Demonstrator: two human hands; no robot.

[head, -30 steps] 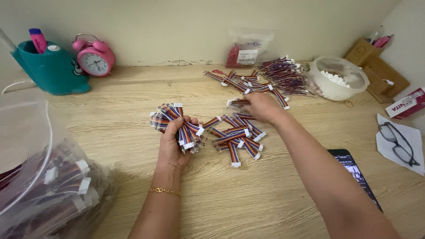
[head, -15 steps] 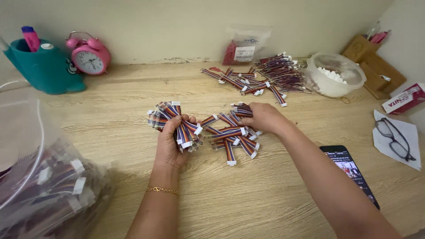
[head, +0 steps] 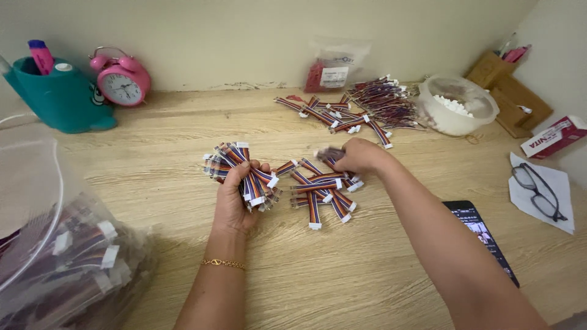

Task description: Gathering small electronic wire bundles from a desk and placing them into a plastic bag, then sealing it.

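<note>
My left hand point(head: 235, 198) grips a thick bundle of short multicoloured ribbon cables point(head: 239, 172) with white connectors, held just above the wooden table point(head: 367, 269). Right beside it lies a small loose pile of the same cables point(head: 318, 189). My right hand point(head: 361, 156) hovers over the far side of that pile, fingers pinched on one cable point(head: 330, 153) that looks blurred. A bigger heap of cables point(head: 361, 110) lies farther back near the wall.
A clear plastic bag of cables point(head: 67, 263) fills the left foreground. A teal pen holder point(head: 58, 98) and pink alarm clock point(head: 122, 79) stand back left. A white bowl point(head: 458, 110), wooden box point(head: 507, 91), glasses on paper point(head: 541, 192) and a phone point(head: 483, 238) are on the right.
My right hand drew back from the far heap toward the near pile, carrying a cable. The left hand with its bundle stayed almost still.
</note>
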